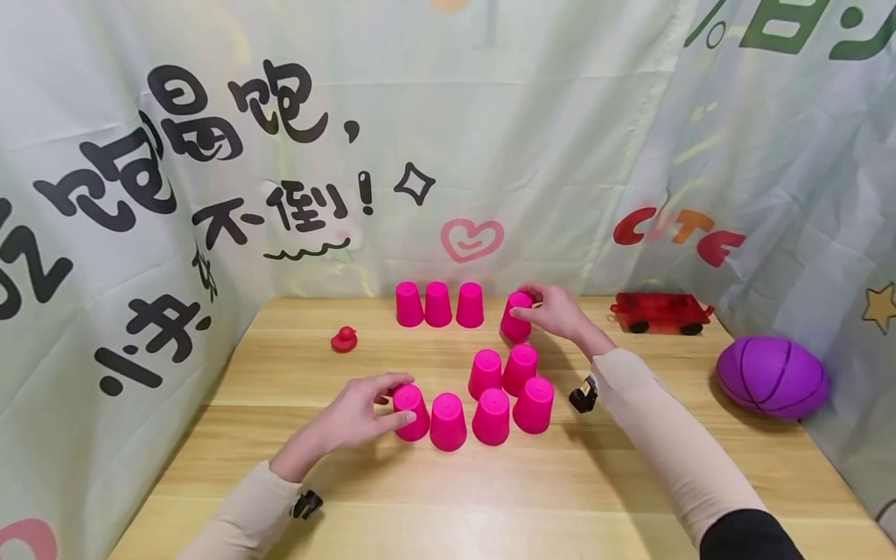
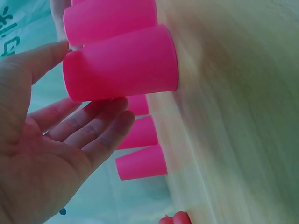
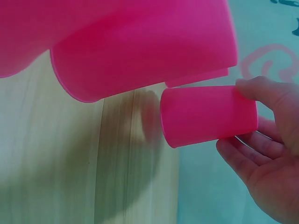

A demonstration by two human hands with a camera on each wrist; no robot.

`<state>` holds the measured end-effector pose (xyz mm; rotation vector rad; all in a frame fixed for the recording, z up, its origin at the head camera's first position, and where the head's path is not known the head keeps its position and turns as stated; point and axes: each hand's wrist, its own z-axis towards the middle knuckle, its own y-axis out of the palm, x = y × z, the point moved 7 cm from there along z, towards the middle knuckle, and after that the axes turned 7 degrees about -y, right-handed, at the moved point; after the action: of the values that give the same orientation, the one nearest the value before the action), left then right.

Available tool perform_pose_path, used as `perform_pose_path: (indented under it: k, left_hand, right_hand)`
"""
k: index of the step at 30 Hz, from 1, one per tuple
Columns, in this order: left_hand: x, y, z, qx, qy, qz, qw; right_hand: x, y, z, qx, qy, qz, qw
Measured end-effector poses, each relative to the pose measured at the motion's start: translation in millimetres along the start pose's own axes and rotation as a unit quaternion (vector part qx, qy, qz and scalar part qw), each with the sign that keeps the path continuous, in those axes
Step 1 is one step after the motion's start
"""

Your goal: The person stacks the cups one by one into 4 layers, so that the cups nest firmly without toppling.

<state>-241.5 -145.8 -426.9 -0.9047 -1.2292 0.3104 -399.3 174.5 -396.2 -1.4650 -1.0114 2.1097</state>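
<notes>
1. Right hand (image 1: 556,311) grips a pink cup (image 1: 516,317) near the back edge of the wooden table (image 1: 420,505), a gap from three back cups (image 1: 438,305).
2. Left hand (image 1: 360,412) pinches the near row's leftmost cup (image 1: 411,412); wood stretches in front.
3. Printed curtain (image 1: 546,155) hangs behind.
4. Only the left wrist view shows the left palm (image 2: 42,161).

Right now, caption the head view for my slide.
Left hand on a near cup, right hand on a far cup; duck, cart and ball nearby.

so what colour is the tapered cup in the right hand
Bright pink; the right wrist view shows the tapered cup best.
</notes>
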Motion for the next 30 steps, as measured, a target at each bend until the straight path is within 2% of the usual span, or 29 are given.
perform_pose_path:
  k: [8, 14, 30]
  left_hand:
    - [-0.1, 2.8, 0.4, 0.0, 0.006, -0.011, 0.9999]
    - [0.3, 2.4, 0.9, 0.001, 0.0, -0.019, 0.9998]
    - [-5.3, 3.4, -0.6, 0.002, -0.016, -0.045, 0.9989]
  right_hand:
    - [13.8, 7.9, 14.3, 0.001, 0.018, 0.025, 0.9995]
    - [15.3, 11.5, 21.6, -0.001, 0.025, 0.037, 0.999]
    - [9.4, 25.4, 42.1, 0.013, -0.002, 0.002, 0.9999]
